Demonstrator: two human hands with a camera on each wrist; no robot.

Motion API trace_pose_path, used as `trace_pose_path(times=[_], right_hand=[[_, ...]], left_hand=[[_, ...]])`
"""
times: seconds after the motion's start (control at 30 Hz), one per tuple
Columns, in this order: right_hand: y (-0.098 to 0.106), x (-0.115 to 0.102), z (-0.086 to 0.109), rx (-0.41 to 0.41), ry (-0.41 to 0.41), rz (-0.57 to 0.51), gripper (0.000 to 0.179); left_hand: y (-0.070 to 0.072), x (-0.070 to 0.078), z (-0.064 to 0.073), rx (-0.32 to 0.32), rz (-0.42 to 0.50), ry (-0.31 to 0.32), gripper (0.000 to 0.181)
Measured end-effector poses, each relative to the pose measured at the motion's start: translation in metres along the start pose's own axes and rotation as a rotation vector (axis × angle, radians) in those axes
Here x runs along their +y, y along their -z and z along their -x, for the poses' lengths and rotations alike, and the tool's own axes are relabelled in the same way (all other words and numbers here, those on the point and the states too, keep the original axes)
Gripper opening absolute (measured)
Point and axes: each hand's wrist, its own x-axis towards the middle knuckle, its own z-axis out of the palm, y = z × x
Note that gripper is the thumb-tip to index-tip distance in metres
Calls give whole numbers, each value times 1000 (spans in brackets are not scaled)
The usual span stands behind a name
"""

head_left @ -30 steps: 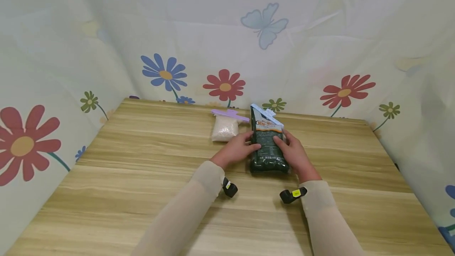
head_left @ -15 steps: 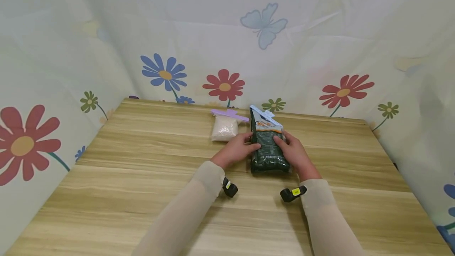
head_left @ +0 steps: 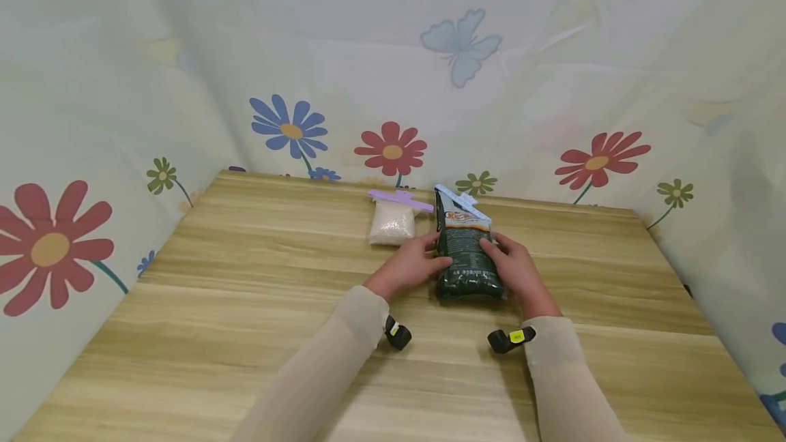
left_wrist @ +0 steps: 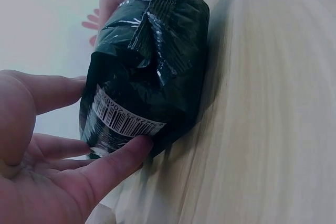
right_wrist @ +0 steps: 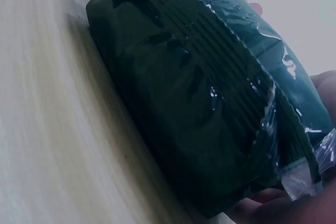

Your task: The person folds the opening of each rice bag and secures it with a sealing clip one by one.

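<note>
A dark green plastic food bag (head_left: 469, 271) with a silver and orange printed top rests on the wooden table, a light blue sealing clip (head_left: 463, 202) slanting across its top end. My left hand (head_left: 408, 268) holds its left side; the left wrist view shows the thumb over a barcode (left_wrist: 126, 121) and the other fingers at the far edge. On the opposite side my right hand (head_left: 520, 271) grips the bag, thumb on the printed face. In the right wrist view the bag's crimped bottom seam hides most of that hand.
Left of the green bag sits a small clear bag of whitish grains (head_left: 391, 224), closed by a purple sealing clip (head_left: 399, 200). A flower-printed cloth (head_left: 331, 53) surrounds the back and sides of the table (head_left: 258, 251).
The head view has shifted slightly. My left thumb has slid a little toward me along the bag, and my right thumb a little rightward. The bag lies in nearly the same place.
</note>
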Motion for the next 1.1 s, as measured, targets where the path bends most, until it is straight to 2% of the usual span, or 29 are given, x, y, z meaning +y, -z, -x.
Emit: trace_pose_path(times=[0.33, 0.6, 1.1], right_hand=[[1, 4, -3, -11, 9, 13, 66], [1, 4, -2, -10, 27, 40, 64], [1, 5, -2, -16, 1, -9, 66]], left_hand=[[-4, -1, 3, 22, -19, 13, 71], [-4, -3, 2, 28, 7, 1, 69], [-1, -1, 6, 28, 5, 6, 70]])
